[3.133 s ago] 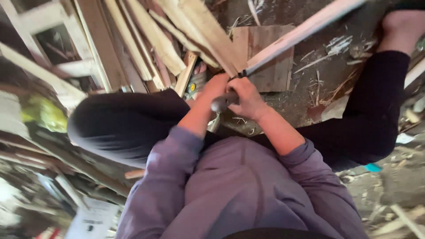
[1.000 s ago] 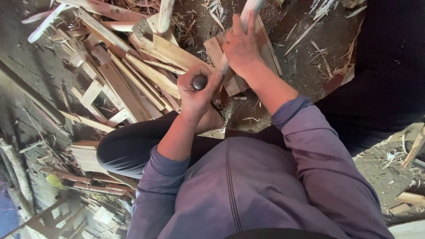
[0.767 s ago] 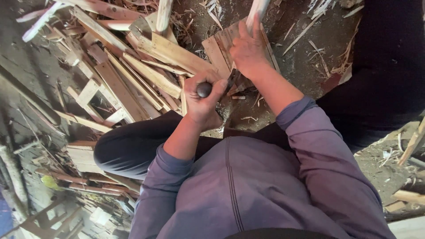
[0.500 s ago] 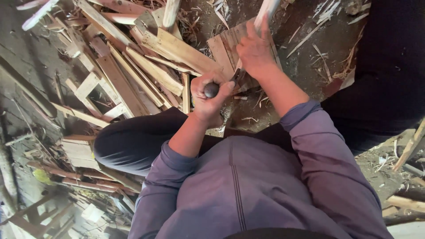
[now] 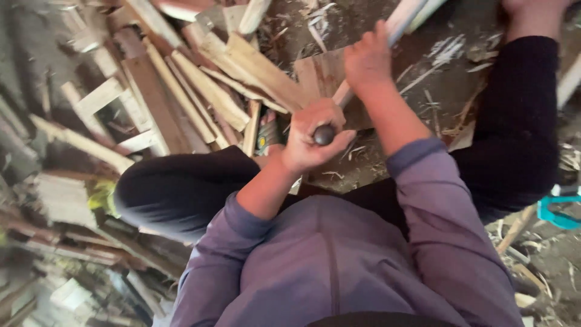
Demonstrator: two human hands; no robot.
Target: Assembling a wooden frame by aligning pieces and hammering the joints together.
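My two hands grip one pale wooden handle (image 5: 363, 72): left hand (image 5: 311, 136) wrapped tight at its butt, right hand (image 5: 368, 57) clamped higher, above one board (image 5: 321, 75).

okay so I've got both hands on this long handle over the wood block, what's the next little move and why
Probably draw the handle down toward the flat wooden block. Your left hand caps the handle's dark butt end and your right hand grips higher up, directly over the block, with split wood piled beside it. The tool's head is out of view.
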